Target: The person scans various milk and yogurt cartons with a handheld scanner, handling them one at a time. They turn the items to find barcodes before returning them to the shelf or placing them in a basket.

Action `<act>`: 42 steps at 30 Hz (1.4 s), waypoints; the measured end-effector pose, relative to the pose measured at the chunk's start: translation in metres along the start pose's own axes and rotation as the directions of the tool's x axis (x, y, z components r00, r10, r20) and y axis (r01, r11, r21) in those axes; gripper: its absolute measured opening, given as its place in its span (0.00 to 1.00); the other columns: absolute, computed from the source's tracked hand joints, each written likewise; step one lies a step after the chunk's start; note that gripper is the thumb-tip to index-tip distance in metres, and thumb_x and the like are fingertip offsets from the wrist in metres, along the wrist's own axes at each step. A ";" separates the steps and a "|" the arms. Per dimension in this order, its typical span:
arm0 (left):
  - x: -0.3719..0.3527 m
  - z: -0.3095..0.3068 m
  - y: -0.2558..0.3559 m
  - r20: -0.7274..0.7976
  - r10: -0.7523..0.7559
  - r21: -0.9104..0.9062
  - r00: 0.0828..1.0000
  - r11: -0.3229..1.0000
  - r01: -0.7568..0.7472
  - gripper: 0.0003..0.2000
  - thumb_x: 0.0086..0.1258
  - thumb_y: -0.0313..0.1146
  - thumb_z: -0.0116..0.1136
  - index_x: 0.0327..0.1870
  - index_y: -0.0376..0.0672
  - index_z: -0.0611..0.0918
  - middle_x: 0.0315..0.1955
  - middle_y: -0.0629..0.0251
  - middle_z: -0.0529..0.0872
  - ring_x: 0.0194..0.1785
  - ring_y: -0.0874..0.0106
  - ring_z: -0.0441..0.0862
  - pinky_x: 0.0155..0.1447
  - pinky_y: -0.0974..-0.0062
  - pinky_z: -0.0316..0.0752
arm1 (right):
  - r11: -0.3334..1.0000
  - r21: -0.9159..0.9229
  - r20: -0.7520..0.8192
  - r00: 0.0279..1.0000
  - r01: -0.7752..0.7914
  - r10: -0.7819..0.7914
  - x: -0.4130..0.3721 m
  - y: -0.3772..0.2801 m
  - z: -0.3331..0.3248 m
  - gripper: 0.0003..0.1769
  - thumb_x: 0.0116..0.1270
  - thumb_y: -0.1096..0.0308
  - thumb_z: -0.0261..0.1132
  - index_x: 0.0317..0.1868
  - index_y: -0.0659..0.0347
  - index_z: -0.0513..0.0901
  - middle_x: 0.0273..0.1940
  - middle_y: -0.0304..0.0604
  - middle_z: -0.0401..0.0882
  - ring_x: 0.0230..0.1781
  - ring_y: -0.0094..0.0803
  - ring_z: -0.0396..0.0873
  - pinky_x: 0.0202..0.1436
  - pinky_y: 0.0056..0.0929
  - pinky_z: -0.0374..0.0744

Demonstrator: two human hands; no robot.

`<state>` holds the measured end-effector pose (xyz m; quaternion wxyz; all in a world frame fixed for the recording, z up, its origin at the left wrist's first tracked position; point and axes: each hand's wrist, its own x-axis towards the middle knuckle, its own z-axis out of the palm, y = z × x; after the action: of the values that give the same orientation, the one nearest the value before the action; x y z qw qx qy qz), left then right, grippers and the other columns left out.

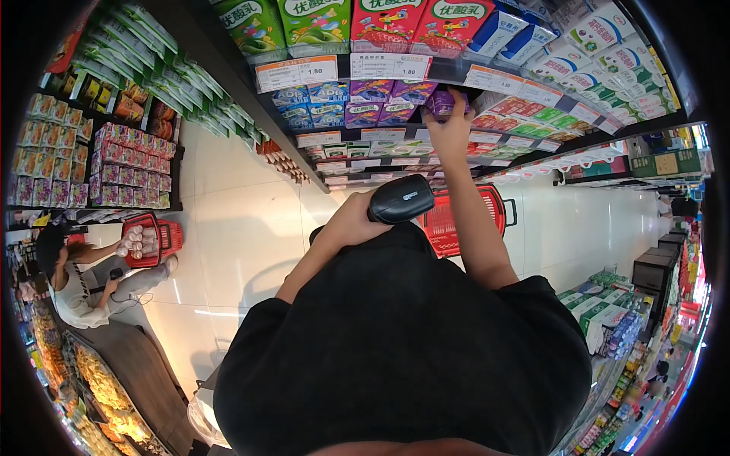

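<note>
Gripping scanner, carton under "1.80" tag

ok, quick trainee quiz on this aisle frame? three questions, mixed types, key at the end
1. True or false: the right hand touches a purple carton.
2. What is in the left hand grip? A) black scanner B) price tag C) green carton
3. Fill in: the basket nearest the left hand is ___ in colour.

Key: 1 true; 2 A; 3 red.
</note>
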<state>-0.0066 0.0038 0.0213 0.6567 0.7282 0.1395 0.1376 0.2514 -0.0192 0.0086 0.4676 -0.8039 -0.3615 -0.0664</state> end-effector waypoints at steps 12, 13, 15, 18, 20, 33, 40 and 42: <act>-0.002 -0.001 -0.001 -0.070 0.013 -0.065 0.997 0.998 -0.018 0.23 0.54 0.25 0.68 0.53 0.32 0.78 0.42 0.59 0.86 0.48 0.73 0.82 0.55 0.75 0.73 | 0.594 0.782 0.011 0.956 -0.191 0.294 -0.042 -0.041 -0.059 0.46 0.54 0.78 0.71 0.70 0.63 0.54 0.57 0.53 0.69 0.57 0.37 0.71 0.65 0.40 0.69; -0.001 -0.001 -0.002 -0.084 0.022 -0.069 0.996 0.997 -0.028 0.22 0.54 0.25 0.68 0.52 0.32 0.79 0.43 0.59 0.86 0.48 0.73 0.82 0.55 0.75 0.73 | 0.503 0.834 0.035 0.931 -0.227 0.362 -0.049 -0.026 -0.054 0.39 0.60 0.69 0.69 0.68 0.61 0.60 0.54 0.51 0.73 0.53 0.40 0.75 0.64 0.44 0.70; -0.001 -0.002 -0.007 -0.086 0.012 -0.065 0.996 0.998 -0.017 0.20 0.54 0.25 0.68 0.50 0.32 0.80 0.43 0.59 0.86 0.47 0.73 0.82 0.54 0.75 0.73 | 0.116 0.877 0.388 0.830 -0.466 0.402 -0.067 -0.003 -0.056 0.34 0.63 0.61 0.65 0.66 0.60 0.64 0.53 0.51 0.75 0.52 0.42 0.76 0.63 0.47 0.70; 0.000 0.001 -0.010 -0.069 0.019 -0.076 0.997 0.997 -0.025 0.22 0.55 0.25 0.68 0.52 0.32 0.79 0.43 0.60 0.86 0.47 0.73 0.82 0.55 0.75 0.73 | -0.326 0.665 0.737 0.518 -0.672 0.435 -0.084 -0.001 -0.059 0.32 0.67 0.41 0.53 0.58 0.59 0.73 0.51 0.49 0.78 0.52 0.47 0.77 0.61 0.55 0.71; -0.001 0.002 -0.009 -0.058 0.017 -0.074 0.998 0.997 -0.021 0.22 0.55 0.25 0.68 0.53 0.32 0.78 0.43 0.60 0.86 0.47 0.73 0.82 0.55 0.75 0.73 | -0.458 0.594 0.804 0.518 -0.662 0.293 -0.096 0.007 -0.053 0.32 0.68 0.40 0.52 0.58 0.60 0.73 0.51 0.50 0.78 0.55 0.47 0.76 0.62 0.57 0.70; -0.001 0.009 -0.009 -0.086 0.031 -0.045 0.996 0.998 -0.035 0.20 0.53 0.28 0.67 0.49 0.32 0.80 0.37 0.53 0.87 0.42 0.67 0.85 0.49 0.72 0.76 | 0.485 0.729 0.225 0.838 -0.483 0.496 -0.071 -0.036 -0.062 0.41 0.57 0.78 0.70 0.66 0.65 0.53 0.50 0.46 0.71 0.46 0.32 0.78 0.46 0.31 0.82; 0.003 0.011 -0.007 -0.080 0.018 -0.015 0.997 1.000 -0.020 0.19 0.53 0.28 0.67 0.47 0.32 0.81 0.36 0.53 0.87 0.40 0.68 0.85 0.48 0.71 0.76 | 0.707 0.618 0.088 0.923 -0.345 0.373 -0.072 -0.046 -0.066 0.51 0.53 0.75 0.73 0.69 0.70 0.48 0.50 0.49 0.70 0.46 0.30 0.77 0.47 0.27 0.79; 0.003 0.012 -0.006 -0.099 0.014 -0.030 0.995 0.999 -0.017 0.19 0.53 0.28 0.67 0.47 0.32 0.81 0.36 0.53 0.87 0.40 0.68 0.85 0.48 0.72 0.76 | 0.712 0.619 0.086 0.929 -0.332 0.359 -0.073 -0.048 -0.065 0.51 0.53 0.75 0.74 0.69 0.70 0.47 0.50 0.49 0.70 0.46 0.31 0.77 0.47 0.27 0.79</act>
<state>0.0008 -0.0049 0.0138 0.6590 0.7115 0.1641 0.1807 0.1825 -0.0949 0.0459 0.7179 -0.6554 -0.1964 0.1289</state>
